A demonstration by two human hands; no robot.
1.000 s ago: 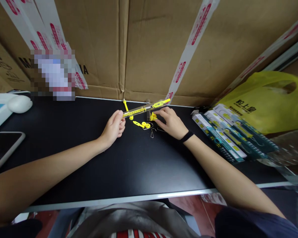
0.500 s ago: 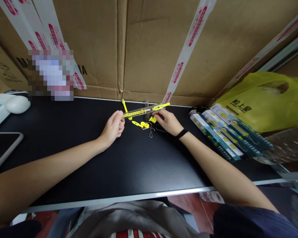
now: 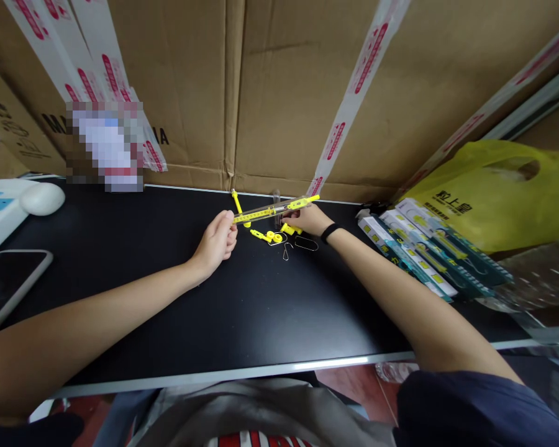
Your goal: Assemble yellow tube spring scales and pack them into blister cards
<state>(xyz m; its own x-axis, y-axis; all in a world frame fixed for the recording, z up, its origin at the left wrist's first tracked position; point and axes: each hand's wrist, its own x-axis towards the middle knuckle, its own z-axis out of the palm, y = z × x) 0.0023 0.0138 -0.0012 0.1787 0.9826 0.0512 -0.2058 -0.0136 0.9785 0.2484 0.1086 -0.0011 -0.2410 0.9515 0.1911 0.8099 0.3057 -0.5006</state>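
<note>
My left hand (image 3: 215, 243) is closed around the left end of a spring scale (image 3: 254, 215), a clear tube with a yellow printed scale inside and a yellow tip pointing right. My right hand (image 3: 311, 220) reaches in just behind and below that tip, fingers stretched left and partly apart, close to a yellow plastic piece (image 3: 289, 229) and an upright clear tube (image 3: 276, 202). Whether they touch either is unclear. Below the scale lie small yellow parts (image 3: 259, 235), a bent wire hook (image 3: 286, 251) and a wire loop (image 3: 306, 243). A yellow rod (image 3: 235, 202) lies behind the scale.
Several spring scale boxes (image 3: 414, 248) lie at the right, beside a yellow plastic bag (image 3: 489, 192). A phone (image 3: 12, 282) and a white device with a rounded knob (image 3: 41, 198) are at the left. Large cardboard (image 3: 279, 93) stands along the table's back edge.
My right hand has moved slightly left and away from me, its fingers now reaching behind the spring scale. The wire loop shows more fully. My left hand keeps its hold; the view shifts slightly.
</note>
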